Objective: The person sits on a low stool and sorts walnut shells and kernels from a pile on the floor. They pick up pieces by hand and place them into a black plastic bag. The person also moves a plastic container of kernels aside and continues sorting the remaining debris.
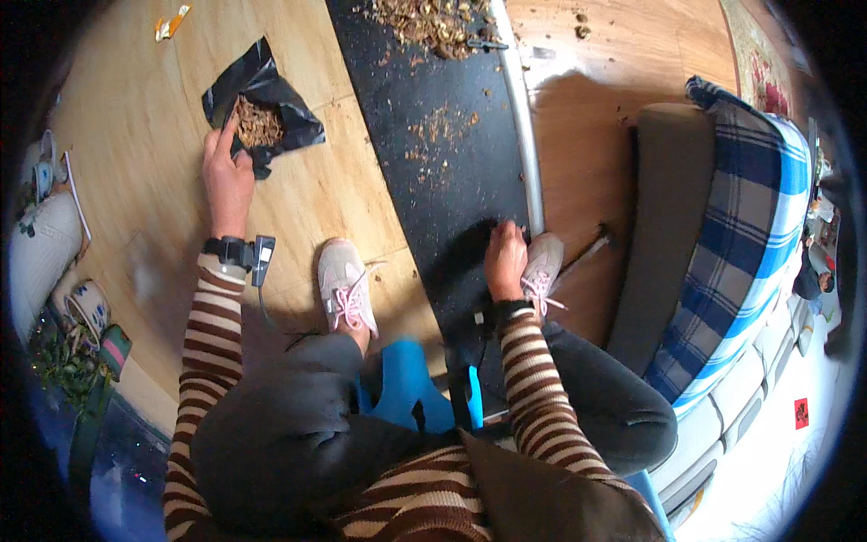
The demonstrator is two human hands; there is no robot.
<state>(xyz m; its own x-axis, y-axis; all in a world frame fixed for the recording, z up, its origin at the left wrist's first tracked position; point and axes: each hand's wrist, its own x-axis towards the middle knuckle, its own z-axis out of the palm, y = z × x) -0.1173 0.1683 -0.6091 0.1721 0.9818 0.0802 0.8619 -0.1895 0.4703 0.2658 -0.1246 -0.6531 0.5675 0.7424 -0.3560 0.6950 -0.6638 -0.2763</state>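
My left hand [228, 173] is at the near left edge of a black plastic bag [301, 125] lying spread on the floor. Its index finger reaches to a heap of brown, flaky pieces [259, 124] inside. Black plastic shows between thumb and index finger, but whether they pinch it is unclear. My right hand [506, 263] hovers over a long black panel [433, 196], beside my right shoe, fingers curled inward. Anything small inside those fingers is hidden. Brown shell-like fragments [433, 27] are piled at the panel's far end, with loose crumbs [440, 129] nearer.
A silver metal edge [518, 115] borders the panel. To the right stand a dark brown padded piece [670, 223] and a blue plaid cloth [738, 223]. Below me is a blue plastic stool [406, 386]. An orange wrapper [171, 24] lies far left; a decorated pot [89, 310] stands left.
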